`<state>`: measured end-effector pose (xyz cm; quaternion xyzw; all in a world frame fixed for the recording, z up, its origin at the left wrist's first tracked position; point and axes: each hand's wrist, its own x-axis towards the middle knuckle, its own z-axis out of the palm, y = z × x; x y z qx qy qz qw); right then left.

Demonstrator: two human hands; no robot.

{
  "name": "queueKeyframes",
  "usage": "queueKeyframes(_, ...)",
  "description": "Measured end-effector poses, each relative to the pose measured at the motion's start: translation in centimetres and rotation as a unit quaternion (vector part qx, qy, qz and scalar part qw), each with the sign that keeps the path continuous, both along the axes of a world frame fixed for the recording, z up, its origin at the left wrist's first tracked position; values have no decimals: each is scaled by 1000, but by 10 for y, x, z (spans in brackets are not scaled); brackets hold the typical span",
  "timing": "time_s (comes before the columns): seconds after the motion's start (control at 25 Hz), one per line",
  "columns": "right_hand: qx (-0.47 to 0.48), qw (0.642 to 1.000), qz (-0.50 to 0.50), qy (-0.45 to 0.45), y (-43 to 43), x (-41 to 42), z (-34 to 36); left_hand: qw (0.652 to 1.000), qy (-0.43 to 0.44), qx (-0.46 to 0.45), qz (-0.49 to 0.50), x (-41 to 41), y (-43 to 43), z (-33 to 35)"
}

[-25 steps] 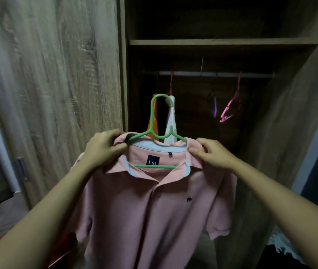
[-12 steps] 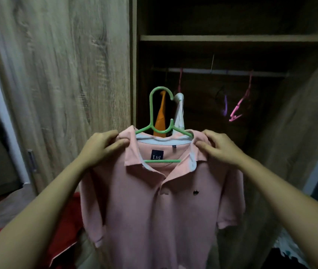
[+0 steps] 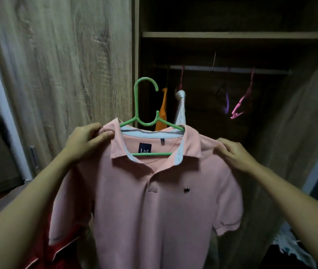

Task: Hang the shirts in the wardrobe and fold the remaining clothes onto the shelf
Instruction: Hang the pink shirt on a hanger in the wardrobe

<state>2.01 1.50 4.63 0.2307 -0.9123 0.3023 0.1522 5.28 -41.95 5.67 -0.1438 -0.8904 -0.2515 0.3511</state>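
A pink polo shirt [image 3: 154,195] hangs on a green hanger [image 3: 146,105], held up in front of the open wardrobe. My left hand [image 3: 85,142] pinches the shirt's left shoulder next to the collar. My right hand [image 3: 233,154] grips the right shoulder seam. The hanger's hook stands free above the collar, below the level of the wardrobe rail [image 3: 230,69]. On the rail hang an orange garment [image 3: 163,111] and a white garment [image 3: 180,107].
Empty purple [image 3: 226,103] and pink hangers [image 3: 240,107] hang on the rail's right part. A wooden shelf [image 3: 231,34] runs above the rail. The closed wardrobe door [image 3: 67,65] is at left. Red cloth [image 3: 57,253] lies at lower left, more clothes [image 3: 290,247] at lower right.
The shirt on its hanger has shifted slightly right and nearer. My right hand has slid outward from the collar to the shoulder; the left keeps its pinch.
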Motion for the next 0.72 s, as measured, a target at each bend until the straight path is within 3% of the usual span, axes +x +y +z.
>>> queueKeyframes(0.2,-4,997,-68,34,-13,-6,7,1000,-12,4,7,3,7,-7)
queueKeyframes(0.28,-22,999,-36,30,-28,-4,22,999,-27,0,17,2,16,-11)
queueKeyframes(0.44,90,994,47,-43,-48,9,26,998,-43,-39,13,3,30,-16)
queueKeyframes(0.6,65,997,-32,39,-45,14,20,995,-52,-57,-64,8,26,-11)
queueKeyframes(0.72,78,990,-67,93,-35,14,23,983,-118,-89,-105,10,27,-4)
